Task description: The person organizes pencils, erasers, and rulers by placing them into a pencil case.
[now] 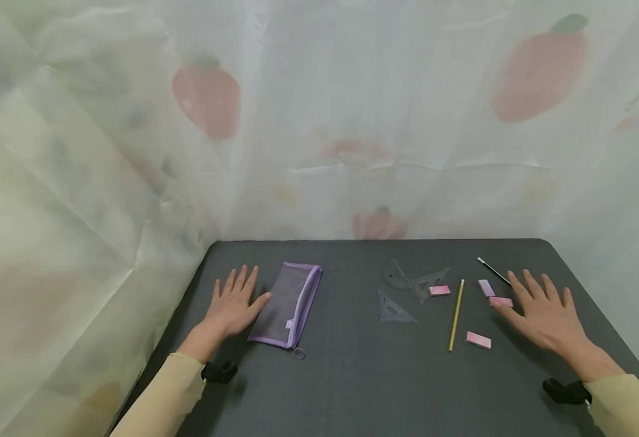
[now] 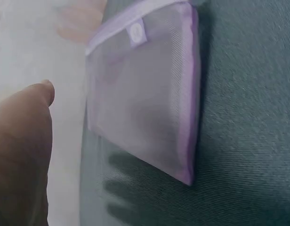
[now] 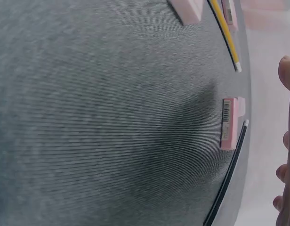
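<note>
My left hand (image 1: 233, 309), fingers spread, hovers over the table at the left edge of a purple mesh zip pouch (image 1: 280, 306). In the left wrist view its thumb (image 2: 34, 101) shows beside the pouch, and finger shadows fall near the pouch's corner. On the other side my right hand (image 1: 549, 321) is held palm down with straight, spread fingers, nothing in its grasp. Close to its thumb lie a pink eraser (image 1: 502, 301) and a lilac eraser (image 1: 486, 288). Part of a dark pencil (image 1: 491, 269) shows beyond its fingertips.
A yellow pencil (image 1: 456, 315) lies between two more pink erasers, one nearer (image 1: 478, 340) and one farther (image 1: 440, 291). Left of these are a clear protractor (image 1: 395, 275) and two clear set squares, one (image 1: 395, 309) nearer me. A printed curtain (image 1: 319, 121) hangs behind the dark table (image 1: 352, 382).
</note>
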{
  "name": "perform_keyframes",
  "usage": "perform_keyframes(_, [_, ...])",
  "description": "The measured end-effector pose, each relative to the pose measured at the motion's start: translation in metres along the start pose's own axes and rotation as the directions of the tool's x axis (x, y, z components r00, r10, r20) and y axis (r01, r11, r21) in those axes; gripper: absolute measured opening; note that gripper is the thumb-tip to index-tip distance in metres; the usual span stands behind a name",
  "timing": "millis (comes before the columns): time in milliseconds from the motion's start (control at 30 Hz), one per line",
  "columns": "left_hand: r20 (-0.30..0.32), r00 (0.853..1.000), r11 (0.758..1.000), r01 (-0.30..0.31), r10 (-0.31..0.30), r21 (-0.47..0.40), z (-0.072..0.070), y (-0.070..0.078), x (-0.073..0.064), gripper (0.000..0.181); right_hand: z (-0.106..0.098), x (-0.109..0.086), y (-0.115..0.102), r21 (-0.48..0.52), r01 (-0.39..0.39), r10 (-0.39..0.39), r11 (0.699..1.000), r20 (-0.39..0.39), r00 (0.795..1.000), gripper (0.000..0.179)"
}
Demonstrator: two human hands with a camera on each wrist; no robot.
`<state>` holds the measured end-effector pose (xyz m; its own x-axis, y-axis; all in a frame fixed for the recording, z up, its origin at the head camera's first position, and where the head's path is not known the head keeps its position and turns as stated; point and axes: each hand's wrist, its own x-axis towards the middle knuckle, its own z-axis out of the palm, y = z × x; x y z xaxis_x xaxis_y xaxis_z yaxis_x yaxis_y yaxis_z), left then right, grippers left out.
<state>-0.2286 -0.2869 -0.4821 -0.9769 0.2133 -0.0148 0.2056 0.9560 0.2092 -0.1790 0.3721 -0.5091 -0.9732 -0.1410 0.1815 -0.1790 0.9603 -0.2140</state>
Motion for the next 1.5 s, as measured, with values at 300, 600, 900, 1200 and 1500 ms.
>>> perform_keyframes(300, [0.090, 0.995, 0.999, -0.026, 0.030, -0.048, -0.017, 0.021, -0.003, 0.094, -0.009, 0.013, -0.003, 0.015, 0.026, -0.026, 1.000, -0.049, 0.998, 0.090])
perform_keyframes(600, [0.190, 0.982, 0.991, 0.001, 0.024, -0.131, -0.031, 0.055, 0.000, 0.095, -0.018, 0.029, -0.009, 0.062, 0.014, -0.011, 0.998, -0.054, 0.998, 0.086])
perform_keyframes(900, [0.247, 0.969, 0.988, 0.045, -0.008, -0.145, -0.035, 0.081, 0.011, 0.087, -0.026, 0.038, -0.005, 0.109, -0.040, 0.034, 0.993, 0.058, 0.998, 0.073])
perform_keyframes(1200, [0.260, 0.963, 0.992, 0.098, -0.074, -0.082, -0.028, 0.100, 0.027, 0.088, -0.028, 0.048, 0.004, 0.169, -0.063, 0.049, 0.984, 0.084, 0.995, 0.059])
perform_keyframes(1500, [0.263, 0.956, 0.991, 0.133, -0.133, 0.019, -0.019, 0.106, 0.038, 0.092, -0.028, 0.059, 0.014, 0.176, -0.070, 0.044, 0.982, 0.147, 0.988, 0.055])
